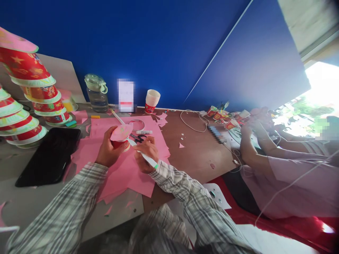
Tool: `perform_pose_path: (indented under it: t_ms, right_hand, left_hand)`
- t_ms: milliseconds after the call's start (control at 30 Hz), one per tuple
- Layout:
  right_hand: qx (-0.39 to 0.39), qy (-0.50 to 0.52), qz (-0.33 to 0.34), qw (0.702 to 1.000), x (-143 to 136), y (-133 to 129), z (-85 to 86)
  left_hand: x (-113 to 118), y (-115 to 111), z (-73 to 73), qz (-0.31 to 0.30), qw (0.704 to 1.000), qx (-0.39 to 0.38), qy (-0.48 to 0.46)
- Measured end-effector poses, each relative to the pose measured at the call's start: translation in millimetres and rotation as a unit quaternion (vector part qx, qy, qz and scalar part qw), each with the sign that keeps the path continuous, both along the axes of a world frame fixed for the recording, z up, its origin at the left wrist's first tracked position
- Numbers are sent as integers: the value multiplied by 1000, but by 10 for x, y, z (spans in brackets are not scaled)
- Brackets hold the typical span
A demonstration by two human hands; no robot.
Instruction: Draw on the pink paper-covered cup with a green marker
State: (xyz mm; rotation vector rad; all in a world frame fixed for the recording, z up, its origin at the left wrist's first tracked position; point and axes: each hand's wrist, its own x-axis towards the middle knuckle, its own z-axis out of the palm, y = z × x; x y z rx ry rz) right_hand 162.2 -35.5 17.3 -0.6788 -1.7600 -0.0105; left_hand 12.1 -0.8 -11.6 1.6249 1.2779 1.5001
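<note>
My left hand (106,150) is wrapped round a small red paper cup (119,144), topped by a pink paper disc (122,132). In my right hand (147,155) is a white marker (148,159) with a green end, its tip at or very near the cup's rim. Both hands are over a spread of pink paper sheets (116,183). Just beyond my right hand lie black-handled scissors (140,138), partly hidden, and a white glue stick (144,132). Another white pen (118,116) rests on the paper past the cup.
Stacks of red paper cups (43,93) stand at the left near a black phone (49,155). A water bottle (96,93) and nested cups (152,101) line the blue partition (132,42). Another person's arms (250,148) reach over the table at right, near cables and decorated cups (219,114).
</note>
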Motion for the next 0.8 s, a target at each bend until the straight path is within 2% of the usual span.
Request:
perform_pose_path:
  t_ms: [267, 400, 567, 800]
  right_hand:
    - [-15, -42, -71, 997, 15, 172, 22]
    - [-20, -90, -87, 992, -27, 264, 28]
    - [-8, -140, -64, 988, -43, 344, -67]
    - [-1, -137, -96, 986, -20, 427, -213]
  left_hand:
    - [-9, -2, 7, 31, 999, 8, 44]
    - [-14, -11, 19, 18, 999, -7, 27]
    - [-5, -16, 31, 3, 1000, 10, 16]
    - [23, -26, 62, -15, 1000, 15, -14]
